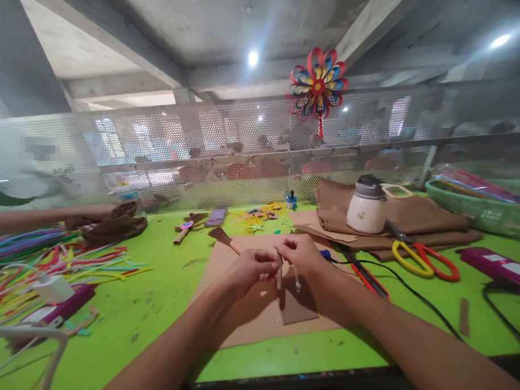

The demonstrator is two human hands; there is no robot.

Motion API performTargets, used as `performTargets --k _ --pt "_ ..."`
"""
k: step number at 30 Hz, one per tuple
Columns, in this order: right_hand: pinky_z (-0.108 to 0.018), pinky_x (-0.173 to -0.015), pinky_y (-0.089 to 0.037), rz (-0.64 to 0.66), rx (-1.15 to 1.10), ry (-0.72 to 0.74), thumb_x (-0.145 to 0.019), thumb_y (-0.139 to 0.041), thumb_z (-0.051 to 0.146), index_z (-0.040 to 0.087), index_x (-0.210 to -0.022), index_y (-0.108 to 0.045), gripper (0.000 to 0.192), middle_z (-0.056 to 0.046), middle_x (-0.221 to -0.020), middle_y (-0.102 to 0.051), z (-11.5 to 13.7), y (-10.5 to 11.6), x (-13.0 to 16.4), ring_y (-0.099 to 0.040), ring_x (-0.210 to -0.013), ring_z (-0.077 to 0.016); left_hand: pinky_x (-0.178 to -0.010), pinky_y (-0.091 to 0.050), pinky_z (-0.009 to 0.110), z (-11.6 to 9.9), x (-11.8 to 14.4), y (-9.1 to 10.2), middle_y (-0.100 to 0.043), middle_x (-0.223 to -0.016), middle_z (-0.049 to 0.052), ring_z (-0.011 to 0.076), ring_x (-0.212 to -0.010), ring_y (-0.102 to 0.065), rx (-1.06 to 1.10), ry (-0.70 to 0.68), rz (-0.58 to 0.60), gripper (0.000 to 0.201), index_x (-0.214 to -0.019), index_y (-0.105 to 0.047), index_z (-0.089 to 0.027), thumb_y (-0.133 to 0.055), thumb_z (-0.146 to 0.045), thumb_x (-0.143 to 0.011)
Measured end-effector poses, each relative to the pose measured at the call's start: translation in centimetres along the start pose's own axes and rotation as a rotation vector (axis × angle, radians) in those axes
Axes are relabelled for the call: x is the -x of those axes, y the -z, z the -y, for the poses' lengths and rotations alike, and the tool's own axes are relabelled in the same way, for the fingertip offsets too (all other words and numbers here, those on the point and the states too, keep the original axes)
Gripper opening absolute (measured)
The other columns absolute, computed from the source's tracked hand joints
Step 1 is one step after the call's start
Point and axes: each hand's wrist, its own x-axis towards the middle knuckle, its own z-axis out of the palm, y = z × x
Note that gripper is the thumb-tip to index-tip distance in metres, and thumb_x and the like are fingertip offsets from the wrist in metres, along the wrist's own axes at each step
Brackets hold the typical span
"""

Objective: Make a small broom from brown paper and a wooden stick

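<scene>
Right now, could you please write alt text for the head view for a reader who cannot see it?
Over a green table, the left hand and right hand pinch a small brown paper piece above a sheet of brown card. Colourful strips lie left; red-and-yellow scissors and a cream jar sit right.

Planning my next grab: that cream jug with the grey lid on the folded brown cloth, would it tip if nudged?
The jug looks squat and wide-based, so probably stable. It stands on folded brown cloth, a soft footing, so it may rock. Its glossy body could be slippery.
</scene>
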Motion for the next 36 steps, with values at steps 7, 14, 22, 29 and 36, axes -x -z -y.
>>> performTargets --k 7,14,22,29,36 --pt "-0.021 -0.043 -0.033 0.049 -0.005 0.01 -0.077 -0.054 0.036 0.017 -0.052 -0.052 0.032 0.004 -0.046 -0.047 0.2 0.2 0.2 -0.043 -0.044 -0.0091 -0.065 -0.044 0.022 0.8 0.0 0.0 -0.063 -0.07 0.001 0.0088 -0.063 -0.055 0.226 0.025 -0.071 0.02 -0.07 -0.068 -0.011 -0.08 -0.014 -0.054" --pt "-0.021 -0.044 -0.038 -0.125 -0.003 -0.033 -0.076 -0.054 0.042 0.016 -0.061 -0.057 0.031 0.002 -0.051 -0.053 0.8 1.2 -0.4 -0.049 -0.046 -0.01 -0.067 -0.046 0.022 0.7 -0.4 1.9 -0.067 -0.076 0.003 0.0101 -0.067 -0.058 0.223 -0.085 -0.114 0.019 -0.075 -0.071 -0.013 -0.078 -0.016 -0.058" --pt "-0.023 -0.044 -0.039 -0.541 -0.043 -0.094 -0.071 -0.052 0.051 0.017 -0.066 -0.051 0.035 0.0 -0.054 -0.051 -0.3 6.8 -3.0 -0.045 -0.044 -0.0093 -0.061 -0.048 0.021 0.8 -0.6 3.1 -0.068 -0.072 0.005 0.011 -0.062 -0.06 0.195 -0.1 -0.175 0.015 -0.074 -0.07 -0.012 -0.076 -0.014 -0.061" --pt "-0.023 -0.045 -0.034 -0.345 0.21 -0.142 -0.075 -0.048 0.042 0.018 -0.06 -0.051 0.029 0.001 -0.05 -0.05 2.6 9.8 -1.1 -0.043 -0.044 -0.009 -0.055 -0.046 0.019 0.6 -0.5 3.2 -0.067 -0.066 0.005 0.0098 -0.056 -0.059 0.202 -0.124 -0.179 0.011 -0.07 -0.068 -0.01 -0.074 -0.012 -0.061" --pt "-0.025 -0.047 -0.022 0.046 0.778 -0.27 -0.059 -0.06 0.015 0.017 -0.043 -0.051 0.018 0.002 -0.042 -0.05 3.0 14.8 9.2 -0.041 -0.044 -0.0109 -0.054 -0.046 0.02 0.4 -0.4 3.3 -0.064 -0.063 0.003 0.0089 -0.053 -0.058 0.203 -0.164 -0.139 0.012 -0.068 -0.065 -0.012 -0.075 -0.016 -0.062"
